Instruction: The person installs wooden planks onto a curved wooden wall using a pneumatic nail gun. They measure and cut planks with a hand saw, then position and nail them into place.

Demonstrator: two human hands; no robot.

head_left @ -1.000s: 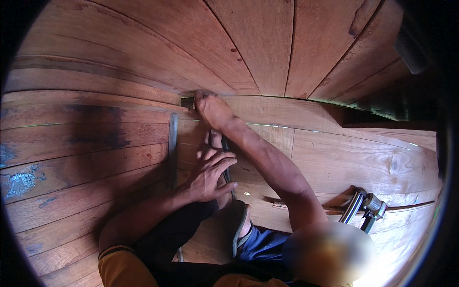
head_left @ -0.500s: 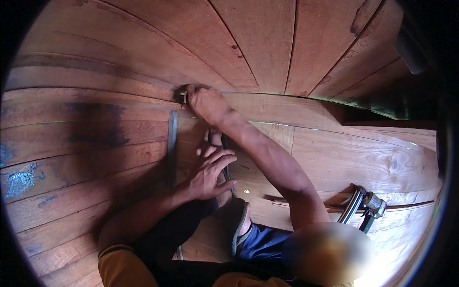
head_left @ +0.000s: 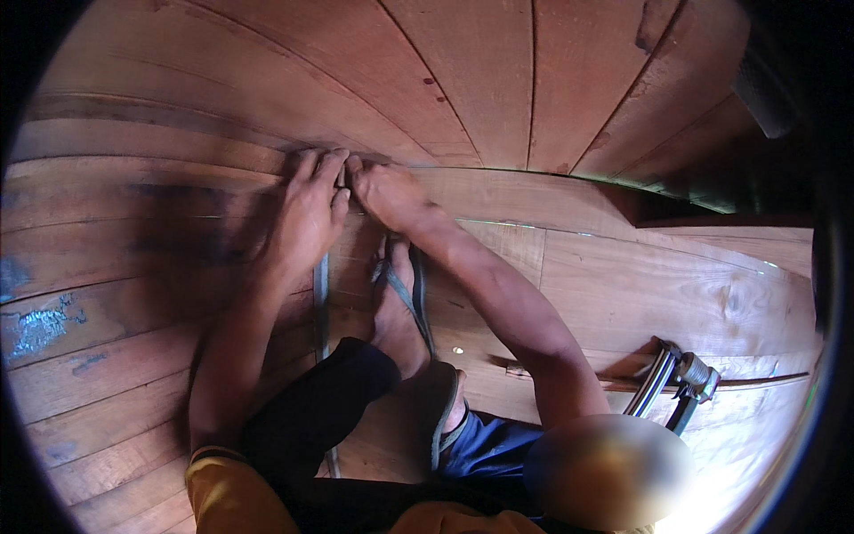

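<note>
Both my hands meet at the seam where the upper plank wall [head_left: 485,80] joins the lower boards. My left hand [head_left: 307,214] presses there with bent fingertips, its thumb turned toward the other hand. Just to its right, my right hand [head_left: 387,194] is closed, knuckles up, against the same joint. A small, narrow piece [head_left: 343,173] shows in the gap between the two hands; its kind cannot be made out. What lies under the fingertips is hidden.
Below the hands, my sandalled foot [head_left: 400,325] rests on the boards beside a thin grey strip [head_left: 322,307]. A metal tool with a threaded part [head_left: 696,374] lies at right, near a thin wooden stick [head_left: 516,369]. Planks [head_left: 116,329] line the left side.
My left hand has moved up from above the foot to the seam, its spread fingers now bent beside the right hand. The right hand stays at nearly the same place.
</note>
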